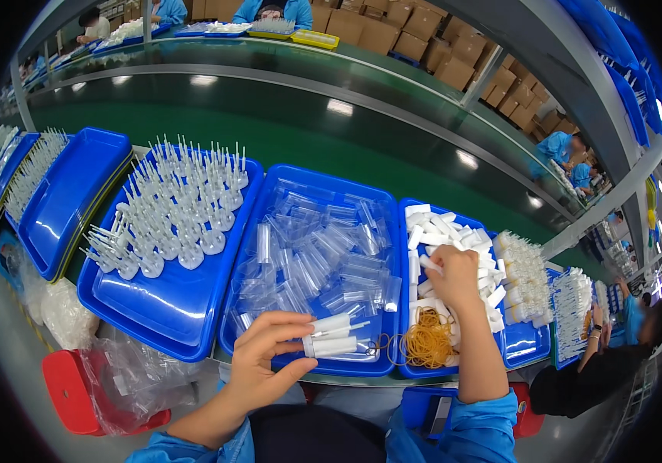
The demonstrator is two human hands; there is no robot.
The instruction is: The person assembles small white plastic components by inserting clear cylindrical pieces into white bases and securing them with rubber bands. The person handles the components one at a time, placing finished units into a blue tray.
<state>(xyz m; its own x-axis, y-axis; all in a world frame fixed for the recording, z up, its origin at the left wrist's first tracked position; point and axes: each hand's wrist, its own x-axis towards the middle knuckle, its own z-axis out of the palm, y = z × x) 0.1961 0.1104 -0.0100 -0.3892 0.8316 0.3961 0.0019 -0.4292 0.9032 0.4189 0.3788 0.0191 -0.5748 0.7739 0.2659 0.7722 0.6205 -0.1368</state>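
My left hand [273, 356] is closed around a small bundle of white cylinders [335, 345] with thin pale stems sticking out of their right ends. The bundle hovers above the front edge of a blue tray [308, 369] of clear plastic tubes [319, 255]. Over the tray to the right, my right hand [456, 276] pinches one white cylinder [429, 265] between thumb and fingers. Loose white cylinders [443, 224] lie heaped around and beneath it. A tangle of tan rubber bands [428, 339] rests at that tray's front, just below my right hand.
Left stands a blue tray [149, 328] of upright white stemmed pieces [184, 201]. Further right, more blue trays [526, 343] hold white parts. Behind runs a green conveyor belt [284, 116]. A red stool [72, 390] with plastic bags is at lower left. Co-workers [643, 332] sit along the line.
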